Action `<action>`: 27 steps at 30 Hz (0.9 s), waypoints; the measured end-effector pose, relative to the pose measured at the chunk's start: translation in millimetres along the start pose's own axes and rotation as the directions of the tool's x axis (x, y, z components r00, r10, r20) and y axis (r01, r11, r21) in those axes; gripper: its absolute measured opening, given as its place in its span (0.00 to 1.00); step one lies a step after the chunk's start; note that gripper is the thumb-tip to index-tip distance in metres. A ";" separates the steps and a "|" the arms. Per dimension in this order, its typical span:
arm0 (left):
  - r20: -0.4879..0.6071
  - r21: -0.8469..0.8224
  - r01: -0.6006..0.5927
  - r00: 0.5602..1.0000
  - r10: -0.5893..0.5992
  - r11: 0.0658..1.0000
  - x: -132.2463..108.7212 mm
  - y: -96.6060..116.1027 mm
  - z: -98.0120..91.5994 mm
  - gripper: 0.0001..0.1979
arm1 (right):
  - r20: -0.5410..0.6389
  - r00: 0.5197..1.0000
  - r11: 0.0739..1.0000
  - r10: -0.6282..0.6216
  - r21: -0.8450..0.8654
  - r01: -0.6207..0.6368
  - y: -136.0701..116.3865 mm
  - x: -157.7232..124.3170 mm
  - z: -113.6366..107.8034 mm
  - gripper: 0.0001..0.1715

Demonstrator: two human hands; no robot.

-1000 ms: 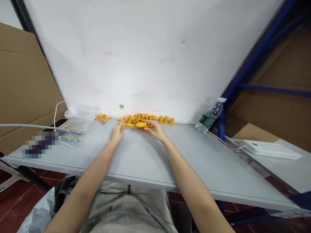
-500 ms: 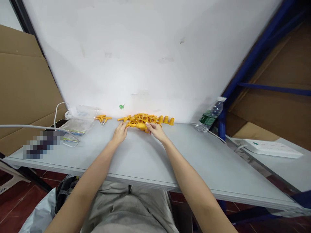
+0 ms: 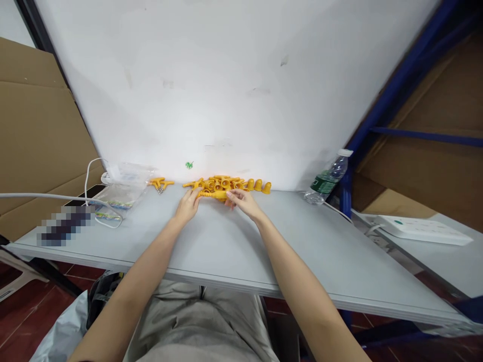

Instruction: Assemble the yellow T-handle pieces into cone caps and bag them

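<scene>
Gripping a yellow ribbed plastic rod (image 3: 215,194) by its ends, left hand (image 3: 187,206) and right hand (image 3: 243,202) pinch it closed-fingered just before the pile of loose yellow parts (image 3: 226,184) at the table's (image 3: 226,251) far edge, most pieces unassembled.

- Bright, even light falls from above, with no hard shadows on the grey table (image 3: 226,241).
- The white wall (image 3: 234,90) is close to washed out, with a soft glow behind the yellow plastic parts (image 3: 226,185).
- Wide-lens bending curves the blue rack frame (image 3: 392,95) and the table edge.
- A pixelated patch (image 3: 64,225) masks something at left.
- The small parts look slightly soft, perhaps from motion.
</scene>
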State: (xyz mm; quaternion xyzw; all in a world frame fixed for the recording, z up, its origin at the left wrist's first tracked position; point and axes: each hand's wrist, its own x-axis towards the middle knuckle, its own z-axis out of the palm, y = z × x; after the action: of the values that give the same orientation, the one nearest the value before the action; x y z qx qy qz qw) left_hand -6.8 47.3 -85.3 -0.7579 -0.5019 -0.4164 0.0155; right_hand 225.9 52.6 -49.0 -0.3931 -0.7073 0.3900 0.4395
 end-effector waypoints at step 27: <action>0.012 -0.053 0.004 1.000 -0.003 0.999 1.3 9.0 0.2 0.17 | -0.075 0.942 0.944 0.327 0.064 -0.322 -12.2 -0.5 13.1 0.43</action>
State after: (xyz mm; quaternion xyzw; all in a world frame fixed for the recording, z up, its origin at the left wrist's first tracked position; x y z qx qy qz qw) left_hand 0.5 43.8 -81.1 -0.7596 -0.4921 -0.4251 -0.0086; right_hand 211.3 44.8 -42.3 -0.5090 -0.6036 0.4580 0.4085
